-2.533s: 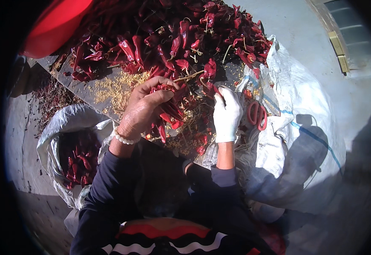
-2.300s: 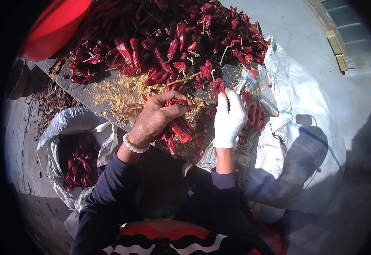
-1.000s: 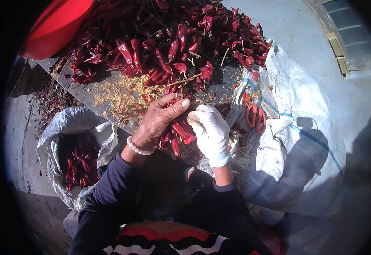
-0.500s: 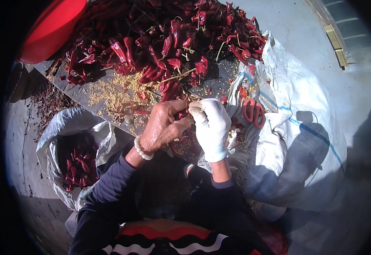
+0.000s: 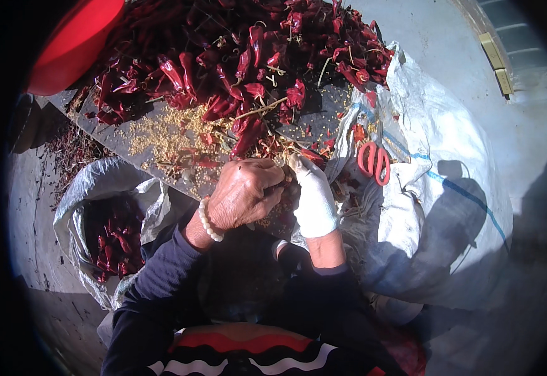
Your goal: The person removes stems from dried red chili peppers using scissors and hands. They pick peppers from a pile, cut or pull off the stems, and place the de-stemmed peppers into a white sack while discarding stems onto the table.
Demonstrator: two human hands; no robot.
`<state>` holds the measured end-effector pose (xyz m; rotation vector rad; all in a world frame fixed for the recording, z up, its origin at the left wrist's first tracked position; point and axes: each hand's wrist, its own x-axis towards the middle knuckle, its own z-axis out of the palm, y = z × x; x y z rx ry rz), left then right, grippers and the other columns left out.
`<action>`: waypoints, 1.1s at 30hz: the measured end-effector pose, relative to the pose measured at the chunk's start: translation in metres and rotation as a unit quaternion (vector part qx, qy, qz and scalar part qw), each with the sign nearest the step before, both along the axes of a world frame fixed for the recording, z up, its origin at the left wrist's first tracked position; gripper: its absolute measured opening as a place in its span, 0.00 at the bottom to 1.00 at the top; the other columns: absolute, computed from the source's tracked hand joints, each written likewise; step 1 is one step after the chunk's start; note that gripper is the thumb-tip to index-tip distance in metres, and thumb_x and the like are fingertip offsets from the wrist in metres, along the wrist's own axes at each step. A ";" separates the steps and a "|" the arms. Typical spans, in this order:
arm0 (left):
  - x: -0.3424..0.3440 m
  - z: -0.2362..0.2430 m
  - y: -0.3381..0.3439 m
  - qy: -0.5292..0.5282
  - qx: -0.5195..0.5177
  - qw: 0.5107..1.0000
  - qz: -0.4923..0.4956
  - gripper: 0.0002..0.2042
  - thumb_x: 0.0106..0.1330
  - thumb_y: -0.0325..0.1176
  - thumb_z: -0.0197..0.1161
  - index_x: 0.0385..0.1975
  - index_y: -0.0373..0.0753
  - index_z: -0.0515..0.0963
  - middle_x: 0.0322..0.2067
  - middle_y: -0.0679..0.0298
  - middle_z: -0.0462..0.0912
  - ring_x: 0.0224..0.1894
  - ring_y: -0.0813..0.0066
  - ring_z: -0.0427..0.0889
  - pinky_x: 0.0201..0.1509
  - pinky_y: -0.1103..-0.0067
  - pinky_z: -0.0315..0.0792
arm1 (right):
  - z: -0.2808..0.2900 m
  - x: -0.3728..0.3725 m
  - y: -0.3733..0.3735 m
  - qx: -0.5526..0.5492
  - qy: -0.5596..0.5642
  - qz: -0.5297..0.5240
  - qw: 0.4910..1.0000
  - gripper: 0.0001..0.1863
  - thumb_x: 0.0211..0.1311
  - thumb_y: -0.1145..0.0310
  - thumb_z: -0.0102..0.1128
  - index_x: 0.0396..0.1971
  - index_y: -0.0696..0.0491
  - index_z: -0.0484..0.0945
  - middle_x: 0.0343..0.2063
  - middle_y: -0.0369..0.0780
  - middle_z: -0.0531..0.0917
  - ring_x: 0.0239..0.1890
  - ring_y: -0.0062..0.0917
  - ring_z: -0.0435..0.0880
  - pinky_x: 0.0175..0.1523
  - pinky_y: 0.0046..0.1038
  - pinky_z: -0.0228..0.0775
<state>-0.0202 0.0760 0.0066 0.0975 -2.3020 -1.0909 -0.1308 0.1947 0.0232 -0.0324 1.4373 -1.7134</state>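
My left hand (image 5: 243,193), bare and wearing a white bead bracelet (image 5: 209,220), is curled closed with its knuckles up. Whatever it grips is hidden under the fingers. Beside it my right hand (image 5: 313,199), in a white glove, has thumb and fingers pinched together. What lies in that pinch is too small or covered to make out. A dried red chili (image 5: 313,156) shows just past the gloved fingertips, and I cannot tell whether they touch it. Another dark red chili (image 5: 247,135) lies beyond my left hand, at the near edge of a large heap of dried chilies (image 5: 223,59).
Yellow seeds (image 5: 170,135) are scattered on the grey board (image 5: 113,139). At the left stands an open white sack (image 5: 76,203) with chilies inside. Red-handled scissors (image 5: 373,164) rest on a large white sack (image 5: 455,144) at the right. A red basin (image 5: 76,47) sits far left.
My left hand has turned knuckles-up and dropped slightly nearer. My gloved hand has rotated and also come a little nearer. The chili beyond its fingertips is now exposed.
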 end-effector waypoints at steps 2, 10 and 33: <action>-0.001 0.000 0.000 0.001 0.001 1.000 -0.009 0.08 0.48 0.26 0.69 0.24 0.35 0.76 0.24 0.56 0.77 0.28 0.52 0.80 0.28 0.65 0.72 | -0.005 -0.002 0.003 -0.030 -0.055 -0.012 0.998 0.09 0.75 0.67 0.56 0.39 0.55 0.82 0.30 0.27 0.78 0.33 0.10 0.72 0.37 0.19 0.66; -0.001 0.008 -0.007 -0.076 0.204 0.976 -0.022 0.07 0.57 0.29 0.71 0.30 0.32 0.81 0.24 0.57 0.79 0.26 0.65 0.81 0.29 0.71 0.71 | -0.003 -0.001 -0.003 -0.018 0.356 0.015 0.934 0.11 0.75 0.68 0.57 0.34 0.60 0.78 0.28 0.31 0.80 0.33 0.12 0.74 0.39 0.21 0.68; 0.007 -0.003 -0.017 -0.125 0.342 0.927 -0.092 0.08 0.61 0.29 0.72 0.28 0.31 0.80 0.20 0.66 0.74 0.26 0.83 0.71 0.28 0.76 0.65 | 0.023 -0.068 0.065 -0.137 0.356 0.242 0.892 0.09 0.67 0.76 0.63 0.45 0.59 0.81 0.34 0.37 0.84 0.36 0.21 0.84 0.46 0.26 0.79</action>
